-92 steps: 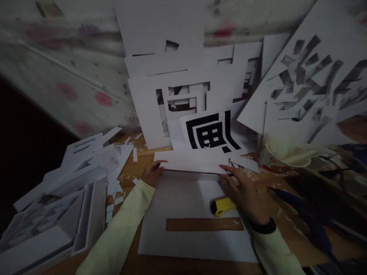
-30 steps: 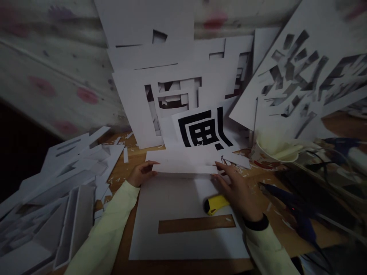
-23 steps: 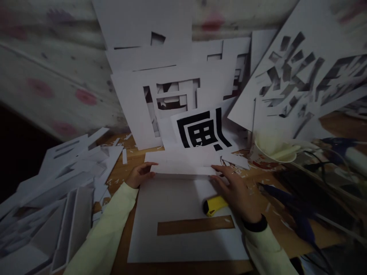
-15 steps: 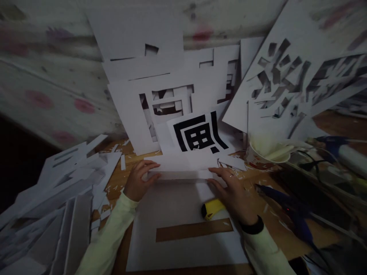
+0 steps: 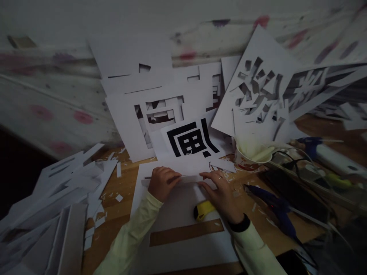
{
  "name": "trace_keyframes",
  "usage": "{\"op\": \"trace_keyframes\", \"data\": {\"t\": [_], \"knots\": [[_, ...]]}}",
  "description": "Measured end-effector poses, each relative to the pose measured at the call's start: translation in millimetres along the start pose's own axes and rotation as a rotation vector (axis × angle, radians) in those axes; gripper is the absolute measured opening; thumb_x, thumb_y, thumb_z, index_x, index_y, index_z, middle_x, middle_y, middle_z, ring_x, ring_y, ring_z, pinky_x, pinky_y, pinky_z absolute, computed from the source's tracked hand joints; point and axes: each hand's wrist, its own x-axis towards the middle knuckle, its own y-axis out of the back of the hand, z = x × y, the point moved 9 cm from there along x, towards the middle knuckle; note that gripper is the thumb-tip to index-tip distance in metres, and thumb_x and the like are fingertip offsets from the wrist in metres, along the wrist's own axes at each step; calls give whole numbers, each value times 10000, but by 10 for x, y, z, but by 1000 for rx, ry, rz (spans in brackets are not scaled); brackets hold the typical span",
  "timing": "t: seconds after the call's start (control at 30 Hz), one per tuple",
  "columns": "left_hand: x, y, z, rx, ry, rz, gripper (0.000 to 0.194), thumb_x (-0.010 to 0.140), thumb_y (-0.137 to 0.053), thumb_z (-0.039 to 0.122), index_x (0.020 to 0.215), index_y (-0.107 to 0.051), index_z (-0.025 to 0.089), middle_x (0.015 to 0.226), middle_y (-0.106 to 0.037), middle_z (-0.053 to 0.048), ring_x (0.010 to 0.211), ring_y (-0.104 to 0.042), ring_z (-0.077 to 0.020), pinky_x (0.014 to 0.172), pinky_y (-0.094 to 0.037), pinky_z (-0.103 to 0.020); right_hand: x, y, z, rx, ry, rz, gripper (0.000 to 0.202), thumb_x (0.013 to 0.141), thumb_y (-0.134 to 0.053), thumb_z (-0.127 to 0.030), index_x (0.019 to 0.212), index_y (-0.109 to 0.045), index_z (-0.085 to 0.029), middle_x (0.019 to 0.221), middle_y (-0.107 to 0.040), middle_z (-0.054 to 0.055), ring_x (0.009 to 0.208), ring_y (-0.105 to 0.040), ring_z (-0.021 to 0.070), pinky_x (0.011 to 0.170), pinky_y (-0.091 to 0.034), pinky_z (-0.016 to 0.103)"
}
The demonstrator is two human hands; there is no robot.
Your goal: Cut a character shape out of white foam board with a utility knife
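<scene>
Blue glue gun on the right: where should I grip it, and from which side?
Likely by the handle, from the near side: it slants that way, cable at its end, while the nozzle points left and away.

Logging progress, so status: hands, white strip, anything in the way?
Left hand and right hand gripping white strip. Strip over white board, contact unclear. Yellow cutter on board near right hand.

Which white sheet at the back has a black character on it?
The low front sheet, just beyond the left hand and right hand. Its character is solid black; tall sheets behind show cut-out holes.
</scene>
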Motion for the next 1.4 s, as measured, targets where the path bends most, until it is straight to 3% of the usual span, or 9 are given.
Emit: {"op": "trace_keyframes", "data": {"t": [0.33,0.57,0.7,0.83,1.0,1.1,1.23,1.3,1.4], "knots": [[-58,191,492,126,-300,141,160,927,-581,237,799,-677,229,748,-727,-11,721,-642,-177,941,-383,-408,-36,70,37,100,-67,78,222,884,-645,-246,1106,-649,-234,814,-689,29,746,-642,190,684,-537,331],[-50,369,617,72,-210,256,193,933,-518,208,752,-585,208,699,-642,-18,706,-610,-171,687,-487,-309,-7,190,-77,157,68,167,141,858,-638,-96,888,-673,-229,812,-708,18,786,-665,177,715,-523,303],[90,916,645,-54,-70,558,139,919,-558,240,798,-602,189,651,-606,32,613,-604,-121,605,-494,-259,-4,196,-63,161,63,174,158,843,-645,-79,885,-670,-229,780,-706,8,743,-665,173,676,-519,288],[125,1538,1020,-107,-36,1001,109,820,-735,270,804,-679,177,690,-682,30,611,-658,-138,618,-561,-308,-22,175,-44,156,61,178,169,834,-654,-67,891,-665,-226,790,-707,14,749,-668,178,684,-523,292],[133,1663,1397,-277,-147,1221,136,860,-711,217,826,-684,346,741,-710,96,690,-697,-136,716,-600,-354,-28,173,-40,165,51,167,156,838,-673,-86,910,-666,-224,801,-710,17,763,-669,181,698,-523,295],[388,1276,1396,-360,-143,941,64,921,-629,244,923,-683,278,777,-731,60,716,-714,-144,706,-608,-336,-30,156,-45,182,40,149,119,852,-674,-119,910,-672,-223,796,-706,19,749,-662,175,680,-516,286],[761,283,1552,-100,-292,1,244,971,-511,311,1101,-703,237,1265,-688,-78,1230,-603,-244,1054,-475,-481,-41,80,-21,206,-10,106,77,859,-679,-158,894,-677,-227,775,-693,10,716,-644,165,655,-500,276],[746,177,1425,-14,-280,-165,249,967,-510,303,1072,-731,259,1295,-674,-62,1315,-529,-267,1132,-360,-546,-41,61,-5,240,-41,102,55,853,-685,-173,869,-675,-225,750,-679,4,693,-631,159,648,-490,272],[703,431,1028,-46,-79,-156,254,960,-526,316,1047,-747,225,1097,-755,-60,1075,-676,-216,974,-513,-394,-30,59,27,337,-109,107,31,837,-689,-196,829,-671,-219,703,-647,-6,658,-611,150,631,-480,262]]}}
